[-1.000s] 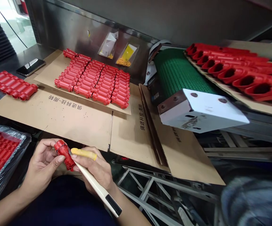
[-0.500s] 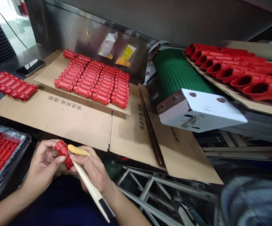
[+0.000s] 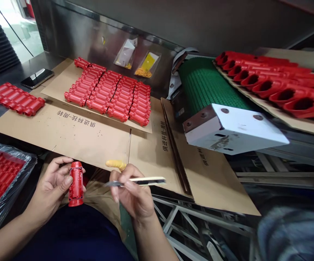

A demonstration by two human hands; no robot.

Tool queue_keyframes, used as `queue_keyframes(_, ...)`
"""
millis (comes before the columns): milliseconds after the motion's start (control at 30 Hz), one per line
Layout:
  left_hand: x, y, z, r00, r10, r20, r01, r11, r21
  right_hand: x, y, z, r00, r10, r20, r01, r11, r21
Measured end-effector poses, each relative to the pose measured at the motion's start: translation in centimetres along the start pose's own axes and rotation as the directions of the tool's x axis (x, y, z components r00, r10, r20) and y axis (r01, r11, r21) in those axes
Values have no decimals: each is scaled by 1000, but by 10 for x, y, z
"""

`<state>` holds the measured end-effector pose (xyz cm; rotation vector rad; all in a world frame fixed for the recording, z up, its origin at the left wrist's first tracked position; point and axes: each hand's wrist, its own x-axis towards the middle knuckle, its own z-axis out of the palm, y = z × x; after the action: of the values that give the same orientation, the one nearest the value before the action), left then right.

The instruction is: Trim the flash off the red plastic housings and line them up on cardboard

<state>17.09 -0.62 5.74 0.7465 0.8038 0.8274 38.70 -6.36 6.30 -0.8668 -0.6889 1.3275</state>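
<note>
My left hand (image 3: 53,185) is closed on a red plastic cylindrical part (image 3: 76,185), held upright between thumb and fingers. A slotted, open-structured side of the part faces me. To its right, my right hand (image 3: 135,194) grips a utility knife (image 3: 146,181) with a pale handle and black strip; its blade points left, apart from the red part. A yellow finger cot (image 3: 115,164) covers one finger of my right hand. Both hands are in front of the bench edge, above my lap.
Rows of red parts (image 3: 107,90) lie on cardboard (image 3: 102,145), with another row at left near a phone (image 3: 37,78). A lined crate (image 3: 30,163) holds more. At right are a green conveyor (image 3: 208,85), its white metal end (image 3: 235,127), and larger red parts (image 3: 282,81).
My right hand has moved right, taking the knife away from the red part, and the knife has swung to nearly level. My left hand has turned the part more upright.
</note>
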Motion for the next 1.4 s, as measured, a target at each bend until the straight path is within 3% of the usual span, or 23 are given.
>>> queue_keyframes(67,-2,6,5,995,-100,11,100,995,-5,2,-3,1,995,3,-102,-31,964,-266)
queue_keyframes(133,-3,10,6,978,-206,21,206,978,24,5,0,6,984,116,-133,-160,906,-391)
queue_keyframes(233,-1,8,-3,958,-272,90,271,962,19,8,11,13,935,348,-59,-347,876,-335)
queue_keyframes(300,0,4,-11,966,-193,170,196,981,0,5,18,15,928,368,-61,-368,876,-311)
queue_keyframes(367,0,0,-15,989,-47,143,39,997,64,-1,21,17,965,258,-51,-255,872,-417)
queue_keyframes(433,-1,-1,-12,997,73,-3,-71,984,162,-7,19,17,1000,4,24,12,776,-631)
queue_keyframes(500,-3,1,-4,984,108,-141,-85,983,162,-11,14,16,947,-267,177,304,577,-758)
queue_keyframes(567,-4,4,3,981,65,-183,-52,996,75,-14,11,15,856,-419,302,486,457,-744)
queue_keyframes(667,-4,7,8,990,21,-137,-18,1000,25,-15,12,14,793,-468,389,597,472,-649)
queue_keyframes(833,0,2,-4,998,41,-47,-37,996,84,-11,22,15,756,-526,389,640,470,-608)
queue_keyframes(933,2,-1,-13,999,52,18,-53,991,119,-8,24,15,758,-518,396,639,469,-610)
queue_keyframes(1100,2,-1,-11,999,49,14,-50,993,108,-9,24,15,760,-514,397,637,470,-610)
queue_keyframes(1267,-2,3,-3,996,48,-73,-42,996,85,-12,21,15,839,-430,332,537,567,-624)
queue_keyframes(1400,-1,2,-6,999,35,-18,-34,997,75,-15,20,17,853,-418,311,517,605,-606)
